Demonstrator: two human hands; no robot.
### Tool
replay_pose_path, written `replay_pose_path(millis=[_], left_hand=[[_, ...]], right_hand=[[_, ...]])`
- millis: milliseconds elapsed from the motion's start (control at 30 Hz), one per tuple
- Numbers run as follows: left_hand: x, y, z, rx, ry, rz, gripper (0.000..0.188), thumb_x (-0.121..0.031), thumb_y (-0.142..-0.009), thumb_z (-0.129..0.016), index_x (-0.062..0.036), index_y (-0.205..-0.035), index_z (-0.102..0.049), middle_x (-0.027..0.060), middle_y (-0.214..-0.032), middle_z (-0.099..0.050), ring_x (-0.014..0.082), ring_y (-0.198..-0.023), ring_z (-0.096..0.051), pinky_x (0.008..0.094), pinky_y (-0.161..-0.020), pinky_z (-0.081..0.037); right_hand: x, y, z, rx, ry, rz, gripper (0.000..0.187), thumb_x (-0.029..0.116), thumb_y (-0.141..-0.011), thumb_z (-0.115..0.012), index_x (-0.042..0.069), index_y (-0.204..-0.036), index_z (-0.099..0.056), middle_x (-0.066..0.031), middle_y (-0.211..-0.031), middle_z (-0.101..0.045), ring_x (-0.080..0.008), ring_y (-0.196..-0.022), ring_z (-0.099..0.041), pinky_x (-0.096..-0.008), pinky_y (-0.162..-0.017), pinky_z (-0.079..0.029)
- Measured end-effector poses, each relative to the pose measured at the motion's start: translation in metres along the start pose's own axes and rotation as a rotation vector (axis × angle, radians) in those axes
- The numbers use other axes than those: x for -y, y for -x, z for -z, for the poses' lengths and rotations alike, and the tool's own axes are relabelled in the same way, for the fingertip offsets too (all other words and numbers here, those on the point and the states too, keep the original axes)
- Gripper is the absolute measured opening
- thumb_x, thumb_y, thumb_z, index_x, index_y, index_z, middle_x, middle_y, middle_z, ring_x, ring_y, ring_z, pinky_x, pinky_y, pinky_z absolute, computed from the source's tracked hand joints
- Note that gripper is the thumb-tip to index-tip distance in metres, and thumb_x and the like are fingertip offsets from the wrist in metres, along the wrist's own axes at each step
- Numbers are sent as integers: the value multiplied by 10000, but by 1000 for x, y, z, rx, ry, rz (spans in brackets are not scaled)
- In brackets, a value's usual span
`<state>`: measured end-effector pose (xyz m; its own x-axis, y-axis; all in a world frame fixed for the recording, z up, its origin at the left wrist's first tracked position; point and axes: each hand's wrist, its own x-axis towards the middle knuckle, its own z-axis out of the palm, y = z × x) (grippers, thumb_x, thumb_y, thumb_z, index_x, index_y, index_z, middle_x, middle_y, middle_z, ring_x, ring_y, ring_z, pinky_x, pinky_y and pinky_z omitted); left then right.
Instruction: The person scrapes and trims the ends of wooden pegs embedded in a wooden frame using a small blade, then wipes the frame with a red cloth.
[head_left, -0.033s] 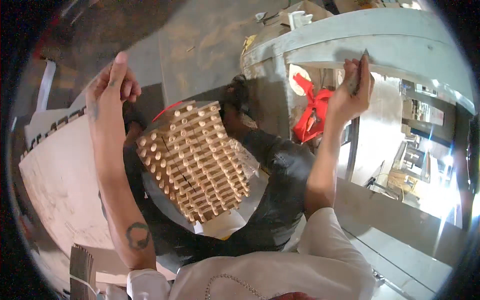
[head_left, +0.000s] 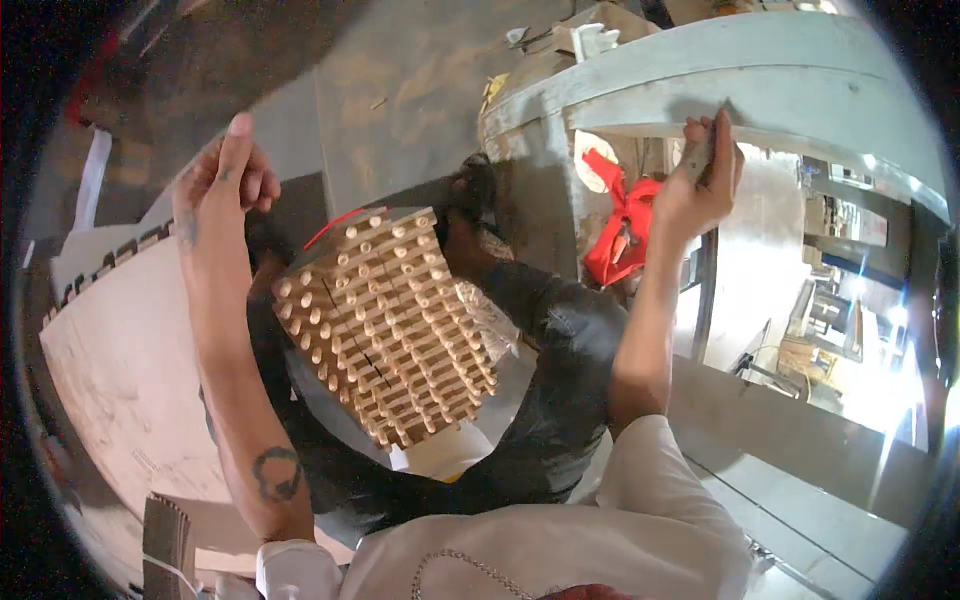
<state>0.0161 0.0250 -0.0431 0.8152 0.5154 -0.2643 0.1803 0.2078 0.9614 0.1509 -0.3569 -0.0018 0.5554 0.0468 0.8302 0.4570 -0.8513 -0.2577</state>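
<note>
My left hand point(head_left: 228, 175) is raised at the far left, thumb pointing up and fingers curled in; nothing shows in it. At the right my right hand point(head_left: 708, 180) is held up before the edge of a pale bench, fingers bent and pressed together. Whether a small thing sits in those fingers I cannot make out. Between my knees rests a block of wooden slats point(head_left: 400, 300) with rows of round wooden pegs standing out of it. Neither hand touches it.
A pale grey bench point(head_left: 660, 95) curves along the right, with a red cloth strap point(head_left: 628, 225) hanging below it. Large light boards point(head_left: 110, 370) stand at the left, beside stacked cardboard point(head_left: 165, 545). Clear plastic wrap point(head_left: 487, 318) lies by the peg block.
My right hand has shifted very slightly left. My left hand and the peg block have hardly moved.
</note>
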Motion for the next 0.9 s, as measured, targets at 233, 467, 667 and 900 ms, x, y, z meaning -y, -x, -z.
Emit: replay_pose_path(millis=[233, 467, 667, 900], left_hand=[[-1, 5, -7, -31, -8, 41, 468, -396, -1019, -636, -85, -702, -487, -17, -651, -376, 128, -642, -455, 284, -603, -348], [0, 6, -9, 7, 29, 23, 446, -391, -1023, -629, -99, -707, -510, -10, -634, -419, 137, -619, -485, 291, -581, -357], [23, 0, -1, -56, -424, 61, 274, -346, -997, -624, -73, -977, -639, 72, -823, -650, 172, -690, -589, 361, -664, -499], [13, 10, -28, 175, -139, -366, 270, -262, -1045, -608, 3, -999, -632, 30, -741, -571, 109, -635, -551, 300, -565, -458]], right_hand=[[-58, -4, 14, 42, 159, -11, 406, -41, -871, -666, 113, -1241, -731, -119, -1094, -687, -299, -997, -685, -394, -845, -558], [-98, 20, 36, 239, 201, 99, 559, -108, -767, -659, 165, -1249, -731, -103, -1216, -677, -279, -1116, -660, -369, -926, -534], [-94, 26, 47, 358, 126, 295, 295, 112, -944, -647, 21, -1221, -687, -153, -1170, -692, -280, -1005, -689, -377, -829, -578], [18, 23, 30, 667, -634, -269, 273, 176, -1030, -568, -31, -1181, -665, -161, -1060, -687, -237, -883, -689, -373, -774, -580]])
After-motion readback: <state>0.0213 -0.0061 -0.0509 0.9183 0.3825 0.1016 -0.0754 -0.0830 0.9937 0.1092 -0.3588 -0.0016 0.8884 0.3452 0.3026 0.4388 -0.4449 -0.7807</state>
